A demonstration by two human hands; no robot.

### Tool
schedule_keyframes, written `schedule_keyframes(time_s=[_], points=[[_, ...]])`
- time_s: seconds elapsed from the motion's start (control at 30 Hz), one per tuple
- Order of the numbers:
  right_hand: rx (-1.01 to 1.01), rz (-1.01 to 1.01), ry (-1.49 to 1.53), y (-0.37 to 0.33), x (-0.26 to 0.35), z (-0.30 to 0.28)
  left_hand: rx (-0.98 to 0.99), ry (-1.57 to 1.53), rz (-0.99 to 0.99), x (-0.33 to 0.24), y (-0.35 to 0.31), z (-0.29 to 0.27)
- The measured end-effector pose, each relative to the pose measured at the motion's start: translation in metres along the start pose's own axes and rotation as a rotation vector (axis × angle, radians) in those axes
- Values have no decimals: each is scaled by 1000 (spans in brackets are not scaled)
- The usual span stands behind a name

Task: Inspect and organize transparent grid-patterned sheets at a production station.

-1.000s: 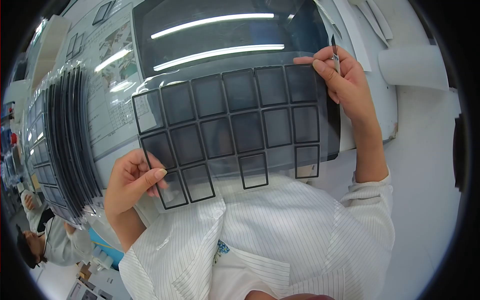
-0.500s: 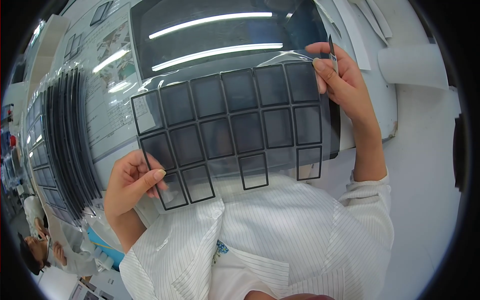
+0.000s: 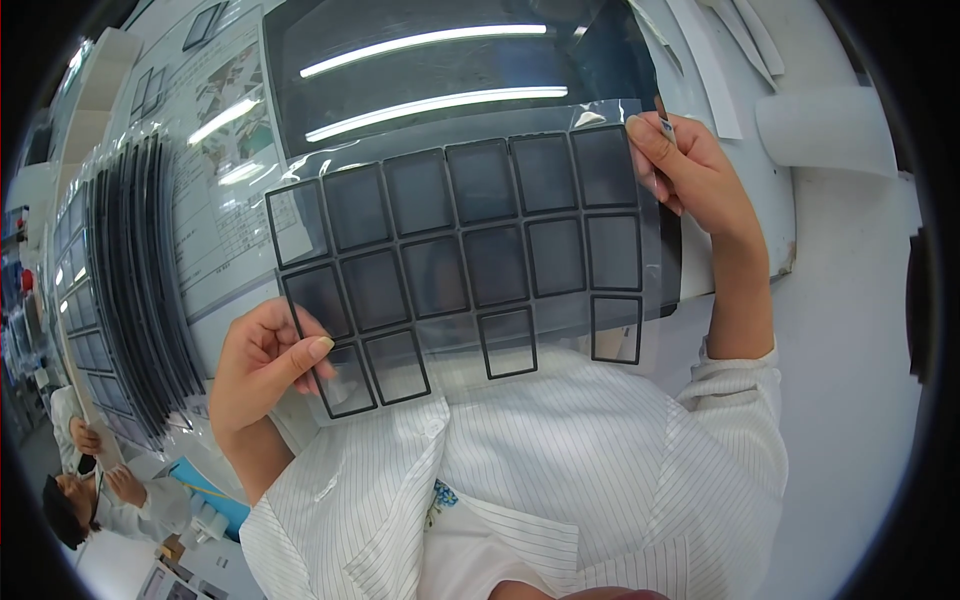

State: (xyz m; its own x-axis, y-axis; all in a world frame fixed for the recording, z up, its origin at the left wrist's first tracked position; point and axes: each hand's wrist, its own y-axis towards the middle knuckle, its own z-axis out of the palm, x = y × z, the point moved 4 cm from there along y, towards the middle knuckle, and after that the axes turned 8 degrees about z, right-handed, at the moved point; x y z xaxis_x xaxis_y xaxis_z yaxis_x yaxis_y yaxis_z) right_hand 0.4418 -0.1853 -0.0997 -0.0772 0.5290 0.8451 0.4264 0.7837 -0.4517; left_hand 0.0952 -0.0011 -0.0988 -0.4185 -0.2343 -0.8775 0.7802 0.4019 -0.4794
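A clear plastic film sheet (image 3: 495,262) carrying rows of thin black rectangular frames is stretched out in front of my body, tilted slightly. My left hand (image 3: 262,368) pinches its left edge near the bottom row, thumb on top. At the upper right corner my right hand (image 3: 705,178) grips the sheet between thumb and fingers. A slim tool with a silvery part (image 3: 667,126) also sits in the right hand; most of it is hidden, so its kind is unclear. The sheet's bottom row has gaps between some frames.
Beyond the sheet lies a dark glossy panel (image 3: 430,70) reflecting two light tubes. Several similar framed sheets (image 3: 130,290) stand stacked at the left, beside a printed paper (image 3: 225,190) under plastic. White curled sheets (image 3: 830,130) are at the right. A co-worker (image 3: 125,490) sits lower left.
My right hand's index finger has drawn in from its outstretched position, and the slim tool has tilted with it. My left hand holds its place. The co-worker's hands have moved.
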Motion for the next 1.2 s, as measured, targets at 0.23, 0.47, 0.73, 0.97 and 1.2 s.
schedule_keyframes(time_s=[0.23,0.47,0.73,0.97,1.2], points=[[-66,-19,-45,-1,7,5,6,9,3,-1,1,0],[46,-43,-1,1,3,0,2,10,20,0,0,-1],[-30,-29,86,-2,4,3,-80,-9,94,-1,3,-21],[-44,-56,92,-2,4,2,-92,-62,113,2,9,-24],[-7,-30,153,-5,5,-2,-73,-51,123,-1,11,-23]])
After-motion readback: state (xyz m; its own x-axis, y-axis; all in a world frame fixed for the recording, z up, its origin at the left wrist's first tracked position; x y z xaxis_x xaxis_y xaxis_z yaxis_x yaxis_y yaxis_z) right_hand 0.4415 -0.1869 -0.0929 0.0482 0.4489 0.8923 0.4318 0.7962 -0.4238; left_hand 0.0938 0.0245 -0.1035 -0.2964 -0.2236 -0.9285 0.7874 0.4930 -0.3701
